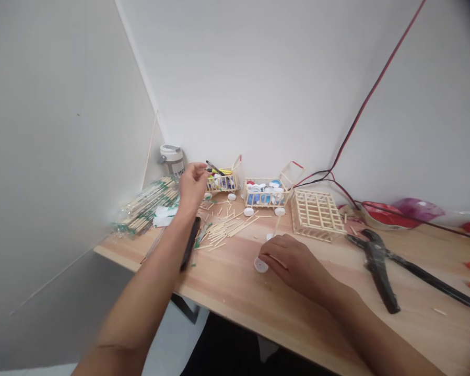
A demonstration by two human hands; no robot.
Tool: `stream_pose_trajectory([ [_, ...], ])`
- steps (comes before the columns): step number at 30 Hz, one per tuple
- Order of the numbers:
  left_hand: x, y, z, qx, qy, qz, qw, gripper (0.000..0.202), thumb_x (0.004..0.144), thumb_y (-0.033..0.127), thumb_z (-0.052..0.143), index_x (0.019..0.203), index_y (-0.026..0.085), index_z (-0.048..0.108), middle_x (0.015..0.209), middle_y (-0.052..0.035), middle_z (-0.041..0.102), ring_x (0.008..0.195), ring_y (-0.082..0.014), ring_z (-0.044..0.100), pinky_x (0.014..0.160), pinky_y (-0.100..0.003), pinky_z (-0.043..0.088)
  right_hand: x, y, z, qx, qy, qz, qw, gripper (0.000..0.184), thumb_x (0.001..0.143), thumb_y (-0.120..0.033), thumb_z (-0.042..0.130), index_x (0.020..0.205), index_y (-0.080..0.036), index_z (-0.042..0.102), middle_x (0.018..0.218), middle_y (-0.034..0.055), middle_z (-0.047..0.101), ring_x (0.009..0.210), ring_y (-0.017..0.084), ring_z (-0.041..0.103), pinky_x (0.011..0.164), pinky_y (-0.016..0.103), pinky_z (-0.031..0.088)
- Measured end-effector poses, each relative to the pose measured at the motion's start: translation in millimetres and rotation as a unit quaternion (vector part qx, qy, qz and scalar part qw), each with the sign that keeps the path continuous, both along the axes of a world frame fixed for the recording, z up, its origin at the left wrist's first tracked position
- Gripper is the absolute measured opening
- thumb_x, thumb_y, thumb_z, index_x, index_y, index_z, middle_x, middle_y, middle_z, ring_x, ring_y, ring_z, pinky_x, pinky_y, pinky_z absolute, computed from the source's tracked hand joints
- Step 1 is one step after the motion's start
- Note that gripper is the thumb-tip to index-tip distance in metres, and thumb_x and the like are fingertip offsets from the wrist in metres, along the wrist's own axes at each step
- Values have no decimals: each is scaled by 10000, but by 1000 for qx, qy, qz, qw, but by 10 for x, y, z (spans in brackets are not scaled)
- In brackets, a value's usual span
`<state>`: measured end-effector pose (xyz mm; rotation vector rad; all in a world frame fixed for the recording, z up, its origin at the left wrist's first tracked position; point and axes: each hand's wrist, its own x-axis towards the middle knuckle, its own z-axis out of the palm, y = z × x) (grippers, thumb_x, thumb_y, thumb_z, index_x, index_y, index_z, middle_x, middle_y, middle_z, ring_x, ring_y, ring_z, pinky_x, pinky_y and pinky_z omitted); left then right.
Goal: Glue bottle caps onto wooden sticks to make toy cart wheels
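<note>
My left hand (191,184) is raised over the back of the wooden table (235,282), fingers pinched on a thin dark pen-like tool (214,168), right beside a small stick-built cart (221,183) with white cap wheels. My right hand (292,259) rests on the table with curled fingers, holding a thin wooden stick (275,226); a white bottle cap (260,265) lies at its fingertips. Loose short sticks (223,228) are scattered between the hands.
A second stick cart (265,194) filled with bottle caps and an open stick frame (316,214) stand behind. A bundle of sticks (151,203) and a jar (172,159) sit far left. Large black pliers (379,263) lie right, beside red and black wires (350,133).
</note>
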<state>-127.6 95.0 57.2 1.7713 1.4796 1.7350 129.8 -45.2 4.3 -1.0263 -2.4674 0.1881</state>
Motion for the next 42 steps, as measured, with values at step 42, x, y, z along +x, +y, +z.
stream_pose_trajectory([
  [42, -51, -1006, 980, 12, -262, -255, 931, 209, 1013, 193, 335, 851, 166, 465, 770, 27, 563, 700, -55, 606, 816, -270, 525, -54, -110, -18, -40, 192, -18, 980, 431, 915, -387, 521, 1321, -249, 475, 1269, 125, 590, 1057, 238, 594, 826, 385, 505],
])
